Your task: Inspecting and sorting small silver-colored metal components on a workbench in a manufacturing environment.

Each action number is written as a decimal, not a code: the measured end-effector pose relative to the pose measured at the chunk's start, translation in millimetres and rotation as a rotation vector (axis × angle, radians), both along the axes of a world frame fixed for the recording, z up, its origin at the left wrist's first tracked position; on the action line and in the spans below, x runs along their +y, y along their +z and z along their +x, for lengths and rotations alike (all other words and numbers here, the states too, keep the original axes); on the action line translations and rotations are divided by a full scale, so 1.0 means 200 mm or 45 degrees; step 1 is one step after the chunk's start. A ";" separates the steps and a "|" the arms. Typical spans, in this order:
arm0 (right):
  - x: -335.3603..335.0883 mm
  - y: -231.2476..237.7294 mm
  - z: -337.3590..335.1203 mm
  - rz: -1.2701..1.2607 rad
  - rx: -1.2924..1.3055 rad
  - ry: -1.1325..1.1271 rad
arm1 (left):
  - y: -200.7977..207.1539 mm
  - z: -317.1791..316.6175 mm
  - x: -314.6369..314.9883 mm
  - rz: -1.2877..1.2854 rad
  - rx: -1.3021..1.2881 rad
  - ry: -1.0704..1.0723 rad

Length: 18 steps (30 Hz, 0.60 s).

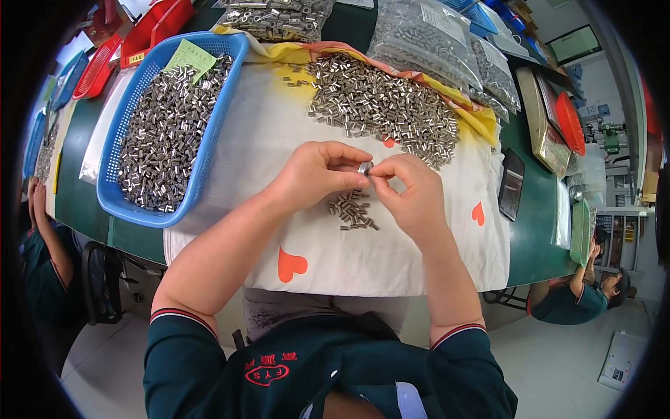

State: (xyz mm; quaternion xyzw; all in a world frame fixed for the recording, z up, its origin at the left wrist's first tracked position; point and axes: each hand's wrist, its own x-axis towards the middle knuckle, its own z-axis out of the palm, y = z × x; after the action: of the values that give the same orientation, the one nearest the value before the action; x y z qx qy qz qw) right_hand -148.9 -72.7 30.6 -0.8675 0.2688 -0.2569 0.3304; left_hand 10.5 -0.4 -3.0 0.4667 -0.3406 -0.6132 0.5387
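Observation:
Over the middle of the white cloth, my hands meet at the fingertips. My left hand pinches a small, round, shiny metal piece between thumb and fingers. Against the right side of that piece, the thumb and forefinger of my right hand are pressed together; whatever they hold is too small and covered to tell. Just below the hands lies a small group of short metal sleeves. Beyond them spreads a large heap of similar shiny sleeves.
To the left stands a blue plastic basket full of metal sleeves, with a green paper slip in it. Clear bags of parts sit at the back. A dark phone lies on the right. Co-workers sit at both sides.

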 end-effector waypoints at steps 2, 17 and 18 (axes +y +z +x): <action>0.02 -0.01 0.00 -0.301 0.022 -0.009 | 0.01 -0.02 0.00 0.012 -0.092 0.047; -0.23 -0.04 0.05 -0.023 0.237 -0.117 | 0.06 -0.02 0.02 -0.154 -0.660 -0.302; -0.23 -0.08 0.08 -0.029 0.235 -0.122 | 0.06 -0.01 0.02 -0.160 -0.662 -0.305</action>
State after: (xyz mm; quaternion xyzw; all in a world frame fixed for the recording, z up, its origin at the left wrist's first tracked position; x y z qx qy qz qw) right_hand -133.0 -118.7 15.6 -0.8773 0.3362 -0.1944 0.2819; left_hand 7.7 3.8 9.6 0.5303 -0.5573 -0.5099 0.3849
